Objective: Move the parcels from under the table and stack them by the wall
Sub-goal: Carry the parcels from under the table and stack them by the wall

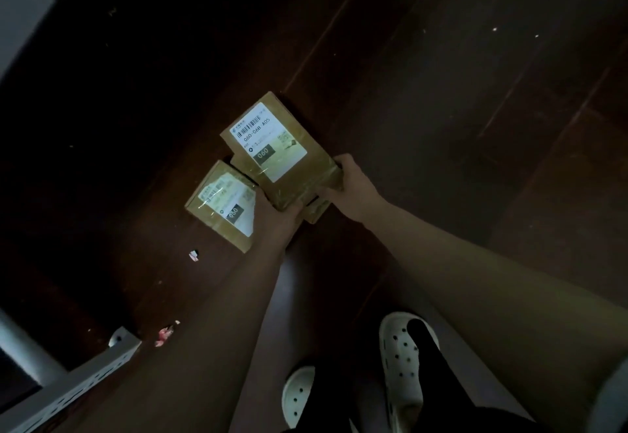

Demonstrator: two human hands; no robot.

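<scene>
Head view: a top parcel point(272, 147) is held above the dark plank floor point(475, 92). It is stacked on a lower parcel point(316, 211), of which only a corner is seen. The right hand point(353, 177) is curled round the near right corner and the left hand point(277, 218) is clamped on the near edge, presumably so that the pair can be carried as one. A side parcel point(224, 203) is seen just beside the left hand; whether it is gripped or lying on the floor cannot be told. All are boxy brown cardboard, sealed with glossy tape and white-labelled. The pale wall point(20, 7) is seen well apart, so stacking is judged not yet done.
</scene>
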